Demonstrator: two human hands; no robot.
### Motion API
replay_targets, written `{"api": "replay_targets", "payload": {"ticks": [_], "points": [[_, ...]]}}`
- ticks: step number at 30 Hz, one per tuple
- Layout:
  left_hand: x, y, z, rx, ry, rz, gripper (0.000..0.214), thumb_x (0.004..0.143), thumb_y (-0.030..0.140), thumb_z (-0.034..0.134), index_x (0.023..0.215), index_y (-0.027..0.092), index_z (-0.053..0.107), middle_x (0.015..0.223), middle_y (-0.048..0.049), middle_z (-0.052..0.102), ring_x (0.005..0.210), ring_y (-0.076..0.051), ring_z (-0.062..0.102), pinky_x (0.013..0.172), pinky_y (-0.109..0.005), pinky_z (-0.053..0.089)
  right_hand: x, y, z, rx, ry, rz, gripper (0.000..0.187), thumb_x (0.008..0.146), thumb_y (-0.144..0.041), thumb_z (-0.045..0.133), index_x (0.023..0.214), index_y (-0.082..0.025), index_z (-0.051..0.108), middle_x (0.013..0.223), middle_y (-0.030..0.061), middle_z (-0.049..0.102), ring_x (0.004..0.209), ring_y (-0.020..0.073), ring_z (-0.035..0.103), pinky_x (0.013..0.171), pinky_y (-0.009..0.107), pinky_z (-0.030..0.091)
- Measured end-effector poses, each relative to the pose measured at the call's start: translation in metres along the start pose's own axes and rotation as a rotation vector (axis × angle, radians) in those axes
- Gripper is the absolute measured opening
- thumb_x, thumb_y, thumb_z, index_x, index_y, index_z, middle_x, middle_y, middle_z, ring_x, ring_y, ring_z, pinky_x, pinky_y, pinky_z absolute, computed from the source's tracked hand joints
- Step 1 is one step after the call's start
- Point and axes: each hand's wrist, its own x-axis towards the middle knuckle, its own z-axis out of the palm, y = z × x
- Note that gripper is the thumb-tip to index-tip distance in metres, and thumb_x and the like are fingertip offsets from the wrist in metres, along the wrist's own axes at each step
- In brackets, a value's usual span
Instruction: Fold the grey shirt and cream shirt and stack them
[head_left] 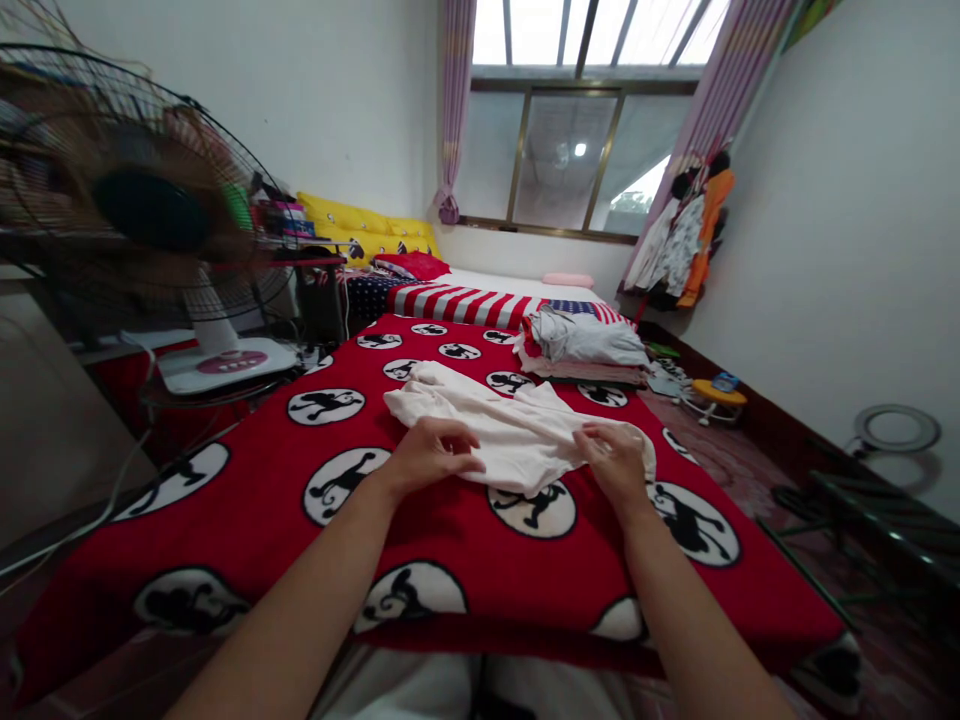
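Observation:
A white garment (506,425), most likely a shirt, lies loosely folded and wrinkled across the red cover in front of me. My left hand (435,455) is at its near left edge, thumb and forefinger apart with a gap between them. At the right part of the cloth, my right hand (616,460) has its fingers bent together on the fabric, seemingly pinching it. Beyond the garment, a stack of folded clothes (589,345) rests on the same cover, with a grey-white piece on top.
The red cover (285,540) has black figures in white ovals. A fan (150,210) stands left on a stool. Behind is a bed with a striped flag-patterned sheet (465,304). Clothes (686,235) hang by the window. On the right are a yellow stool (718,394) and a dark rack (892,520).

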Motion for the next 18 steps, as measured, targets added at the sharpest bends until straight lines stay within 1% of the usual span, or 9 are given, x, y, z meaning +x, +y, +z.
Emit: {"api": "replay_targets", "payload": {"ticks": [1,3,5,7,9,10,14,16,18], "points": [[0.0,-0.002,0.004,0.066,-0.135,0.04,0.035,0.06,0.042,0.082,0.086,0.02,0.074,0.084,-0.0054,0.069,0.08,-0.021,0.062,0.075,-0.03,0.049,-0.001,0.002,0.003,-0.01,-0.078,-0.001,0.029,0.078,-0.049,0.061,0.077,-0.021,0.068,0.095,0.0087,0.07,0.096,0.0253,0.061,0.093,0.043,0.043],[0.002,-0.009,0.01,0.196,-0.246,0.125,0.047,0.056,0.037,0.086,0.1,0.023,0.074,0.104,-0.0078,0.067,0.099,-0.024,0.06,0.089,-0.034,0.047,-0.004,0.008,0.007,-0.042,-0.207,-0.017,0.035,0.074,-0.052,0.066,0.088,-0.021,0.07,0.109,0.01,0.068,0.107,0.0275,0.058,0.096,0.045,0.041],[0.004,-0.016,0.013,0.291,-0.229,0.165,0.031,0.068,0.031,0.078,0.098,0.023,0.074,0.107,-0.0087,0.066,0.104,-0.024,0.059,0.095,-0.036,0.043,-0.006,0.012,0.009,-0.069,-0.287,-0.048,0.043,0.069,-0.052,0.07,0.099,-0.02,0.069,0.119,0.012,0.064,0.115,0.0293,0.054,0.1,0.047,0.039],[0.006,-0.019,0.013,0.33,-0.18,0.144,0.013,0.079,0.023,0.066,0.088,0.021,0.074,0.098,-0.0081,0.069,0.098,-0.023,0.061,0.094,-0.037,0.043,-0.006,0.012,0.009,-0.07,-0.334,-0.071,0.048,0.068,-0.049,0.072,0.105,-0.019,0.069,0.123,0.014,0.061,0.118,0.03,0.053,0.102,0.048,0.037],[0.007,-0.017,0.01,0.247,-0.053,0.071,0.014,0.081,0.022,0.059,0.086,0.02,0.072,0.089,-0.0073,0.07,0.091,-0.023,0.063,0.09,-0.037,0.045,-0.006,0.008,0.007,-0.022,-0.326,-0.088,0.049,0.069,-0.048,0.073,0.107,-0.018,0.068,0.125,0.0151,0.06,0.118,0.0297,0.053,0.102,0.047,0.038],[0.007,-0.015,0.007,0.135,0.038,0.02,0.016,0.081,0.025,0.058,0.089,0.019,0.071,0.087,-0.007,0.07,0.087,-0.023,0.063,0.086,-0.036,0.047,-0.005,0.005,0.005,0.02,-0.298,-0.094,0.048,0.071,-0.048,0.071,0.108,-0.018,0.067,0.125,0.015,0.06,0.118,0.0289,0.053,0.102,0.046,0.038],[0.012,-0.017,-0.013,-0.502,0.42,-0.216,0.034,0.081,0.045,0.053,0.09,0.015,0.068,0.083,-0.0075,0.07,0.076,-0.023,0.065,0.069,-0.035,0.052,-0.001,-0.008,0.0,0.167,-0.152,-0.078,0.041,0.08,-0.048,0.064,0.11,-0.02,0.063,0.118,0.0112,0.063,0.113,0.0241,0.056,0.098,0.041,0.042],[0.015,-0.028,-0.024,-0.585,0.592,-0.348,0.036,0.079,0.047,0.052,0.084,0.015,0.067,0.078,-0.0085,0.069,0.075,-0.025,0.065,0.068,-0.037,0.053,0.001,-0.008,0.0,0.191,-0.127,-0.041,0.037,0.083,-0.049,0.059,0.105,-0.02,0.064,0.112,0.0102,0.065,0.108,0.0235,0.058,0.096,0.04,0.044],[0.018,-0.043,-0.031,-0.491,0.709,-0.436,0.031,0.081,0.043,0.05,0.086,0.015,0.065,0.079,-0.0098,0.068,0.08,-0.027,0.066,0.073,-0.039,0.054,0.001,-0.006,0.001,0.201,-0.118,0.002,0.036,0.085,-0.05,0.055,0.098,-0.019,0.065,0.106,0.0103,0.067,0.104,0.0238,0.06,0.093,0.04,0.044]]}}
